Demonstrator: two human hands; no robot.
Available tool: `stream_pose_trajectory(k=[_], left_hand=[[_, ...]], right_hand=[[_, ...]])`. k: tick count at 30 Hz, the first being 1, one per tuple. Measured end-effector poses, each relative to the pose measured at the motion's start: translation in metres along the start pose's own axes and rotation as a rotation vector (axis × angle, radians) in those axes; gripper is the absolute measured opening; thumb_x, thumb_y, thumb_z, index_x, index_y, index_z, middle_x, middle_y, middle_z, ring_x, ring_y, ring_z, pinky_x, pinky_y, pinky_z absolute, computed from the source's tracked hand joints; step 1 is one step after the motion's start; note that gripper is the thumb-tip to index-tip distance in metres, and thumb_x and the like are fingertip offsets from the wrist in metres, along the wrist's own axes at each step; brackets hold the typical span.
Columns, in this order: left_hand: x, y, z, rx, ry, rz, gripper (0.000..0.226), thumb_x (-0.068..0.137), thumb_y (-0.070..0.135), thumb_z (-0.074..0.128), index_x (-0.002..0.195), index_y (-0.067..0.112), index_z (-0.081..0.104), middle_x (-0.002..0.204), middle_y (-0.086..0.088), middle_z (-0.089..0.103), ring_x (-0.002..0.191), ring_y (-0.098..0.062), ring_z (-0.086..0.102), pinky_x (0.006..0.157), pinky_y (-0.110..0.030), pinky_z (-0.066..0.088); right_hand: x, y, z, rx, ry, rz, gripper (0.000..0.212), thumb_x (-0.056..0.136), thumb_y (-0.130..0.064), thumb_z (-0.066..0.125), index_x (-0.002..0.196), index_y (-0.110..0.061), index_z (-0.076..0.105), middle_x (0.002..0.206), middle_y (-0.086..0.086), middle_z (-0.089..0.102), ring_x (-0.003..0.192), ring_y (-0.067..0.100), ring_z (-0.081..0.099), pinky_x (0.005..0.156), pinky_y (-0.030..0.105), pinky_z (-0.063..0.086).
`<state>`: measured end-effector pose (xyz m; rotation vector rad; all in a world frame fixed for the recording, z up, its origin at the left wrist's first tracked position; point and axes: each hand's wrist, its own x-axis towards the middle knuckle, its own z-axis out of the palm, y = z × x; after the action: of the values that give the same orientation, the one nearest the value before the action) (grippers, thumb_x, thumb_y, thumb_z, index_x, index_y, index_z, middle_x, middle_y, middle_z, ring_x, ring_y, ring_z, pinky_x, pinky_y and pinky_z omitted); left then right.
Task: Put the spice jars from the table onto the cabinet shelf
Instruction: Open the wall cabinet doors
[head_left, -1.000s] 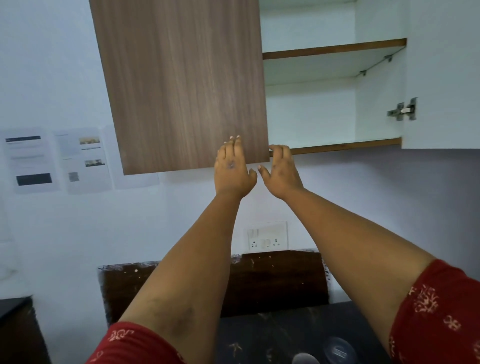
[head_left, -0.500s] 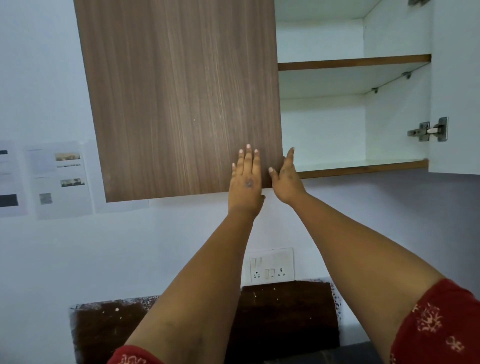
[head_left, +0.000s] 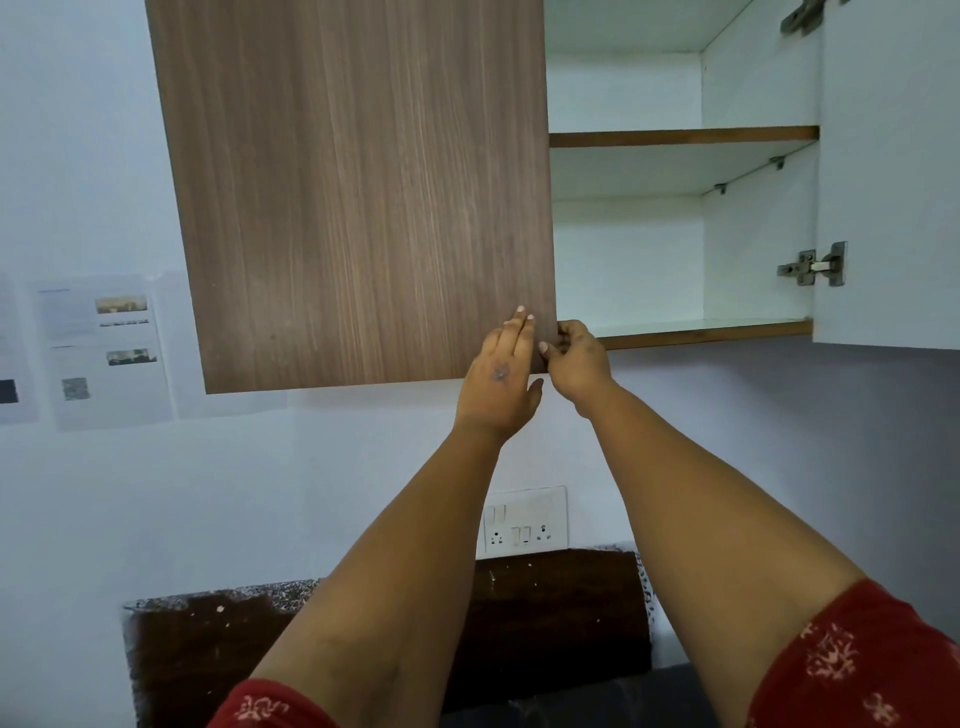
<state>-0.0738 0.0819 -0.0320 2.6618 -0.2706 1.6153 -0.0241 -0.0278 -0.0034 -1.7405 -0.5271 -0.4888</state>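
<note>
Wood-grain brown cabinet door (head_left: 358, 192) takes both hands at its lower right corner: the left hand (head_left: 498, 379) lies flat against its face with fingers straight, the right hand (head_left: 576, 358) curls its fingers round the door's edge, where half a second ago they were extended. Just right, the white cabinet shelf (head_left: 701, 332) lies bare; no spice jars show.

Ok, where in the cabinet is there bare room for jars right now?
The lower shelf is bare from the wooden door to the right wall; the upper shelf looks bare too. It is tight only at the door's edge, where the left hand and right hand are.
</note>
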Motion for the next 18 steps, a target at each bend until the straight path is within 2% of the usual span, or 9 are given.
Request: stream_pose_trajectory(k=[4, 8, 11, 12, 13, 18], left_hand=[[-0.013, 0.023, -0.028, -0.031, 0.05, -0.039, 0.056, 0.094, 0.013, 0.055, 0.145, 0.0, 0.037, 0.15, -0.017, 0.04, 0.132, -0.03, 0.044, 0.1, -0.036, 0.047], [-0.026, 0.038, -0.049, -0.076, 0.093, -0.106, 0.049, 0.097, 0.008, 0.045, 0.145, 0.0, 0.039, 0.15, -0.015, 0.04, 0.136, -0.029, 0.039, 0.107, -0.033, 0.039], [-0.029, 0.039, -0.06, -0.098, 0.092, -0.209, 0.046, 0.099, 0.01, 0.043, 0.145, 0.004, 0.04, 0.151, -0.011, 0.039, 0.137, -0.026, 0.036, 0.107, -0.033, 0.038], [-0.066, 0.074, -0.123, -0.069, 0.127, -0.272, 0.044, 0.1, 0.011, 0.043, 0.144, 0.005, 0.042, 0.149, -0.011, 0.041, 0.136, -0.026, 0.037, 0.107, -0.035, 0.039], [-0.076, 0.09, -0.146, -0.043, 0.149, -0.279, 0.043, 0.1, 0.012, 0.043, 0.142, 0.005, 0.044, 0.147, -0.01, 0.042, 0.134, -0.027, 0.039, 0.106, -0.036, 0.04], [-0.075, 0.09, -0.161, -0.219, 0.169, -0.381, 0.038, 0.1, 0.017, 0.046, 0.136, 0.006, 0.051, 0.135, -0.009, 0.051, 0.122, -0.024, 0.049, 0.099, -0.029, 0.041]], right_hand=[[-0.031, -0.018, -0.017, 0.033, -0.018, -0.001, 0.029, 0.096, -0.014, 0.058, 0.124, -0.008, 0.052, 0.113, 0.005, 0.061, 0.098, 0.019, 0.059, 0.083, 0.026, 0.049], [-0.056, -0.034, -0.026, 0.019, -0.021, -0.007, 0.027, 0.094, -0.014, 0.061, 0.119, -0.008, 0.054, 0.113, 0.007, 0.062, 0.096, 0.019, 0.059, 0.085, 0.029, 0.05], [-0.067, -0.045, -0.02, 0.008, 0.008, 0.002, 0.025, 0.093, -0.013, 0.063, 0.116, -0.008, 0.055, 0.112, 0.007, 0.062, 0.097, 0.021, 0.06, 0.082, 0.028, 0.05], [-0.129, -0.078, -0.046, 0.047, -0.084, 0.001, 0.024, 0.092, -0.013, 0.064, 0.114, -0.008, 0.055, 0.112, 0.007, 0.062, 0.098, 0.022, 0.061, 0.081, 0.027, 0.05], [-0.15, -0.089, -0.054, 0.05, -0.102, -0.005, 0.025, 0.091, -0.013, 0.065, 0.114, -0.008, 0.055, 0.112, 0.008, 0.062, 0.097, 0.022, 0.061, 0.08, 0.027, 0.05], [-0.168, -0.108, -0.048, 0.05, -0.04, -0.019, 0.027, 0.09, -0.016, 0.066, 0.113, -0.009, 0.053, 0.109, 0.006, 0.058, 0.091, 0.02, 0.057, 0.072, 0.026, 0.046]])
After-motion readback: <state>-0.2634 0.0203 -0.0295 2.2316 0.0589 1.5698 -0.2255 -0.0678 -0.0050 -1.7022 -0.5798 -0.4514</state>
